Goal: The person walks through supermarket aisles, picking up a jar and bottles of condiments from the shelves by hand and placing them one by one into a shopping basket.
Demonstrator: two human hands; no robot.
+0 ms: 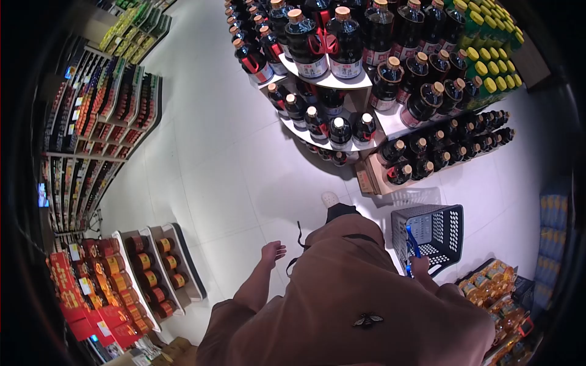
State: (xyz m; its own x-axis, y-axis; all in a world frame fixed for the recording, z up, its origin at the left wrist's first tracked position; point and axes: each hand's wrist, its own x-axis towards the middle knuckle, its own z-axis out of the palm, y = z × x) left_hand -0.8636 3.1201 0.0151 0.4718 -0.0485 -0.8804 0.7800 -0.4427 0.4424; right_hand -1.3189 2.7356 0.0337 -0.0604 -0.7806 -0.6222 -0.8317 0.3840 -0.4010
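Dim periphery, strong fisheye bending, soft shadows

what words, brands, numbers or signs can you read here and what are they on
No text is clear enough to quote.
Large dark bottles' labels: characters show, too small and blurred.
Red boxes: pale characters, too blurred.
White shelf tags: too small.
Lit screen: too small.
Shopping basket: no lettering I can make out.

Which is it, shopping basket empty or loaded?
Looks empty: bare perforated walls and floor show inside the basket, held by its blue handle in the right hand.
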